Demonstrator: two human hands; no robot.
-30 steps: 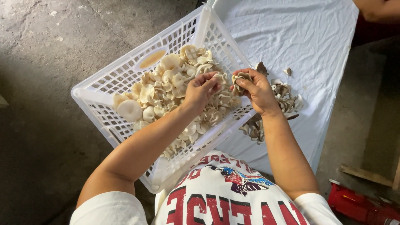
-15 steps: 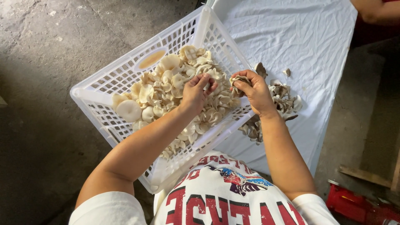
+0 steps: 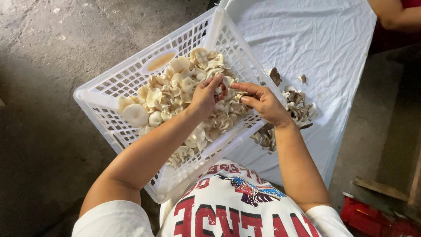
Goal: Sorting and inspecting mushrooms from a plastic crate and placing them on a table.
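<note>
Centrally, both hands meet over the white basket of pale mushrooms: left hand and right hand each pinch one mushroom near the basket's 3 o'clock rim. Trimmed pieces lie on the cloth-covered counter; open cloth extends toward 12 o'clock. Since the earlier frame, the right hand has shifted inward over the rim.

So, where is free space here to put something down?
The white cloth is bare beyond the trimmed mushroom scraps. The crate is crowded with pale mushrooms, with the left hand and right hand over them.
</note>
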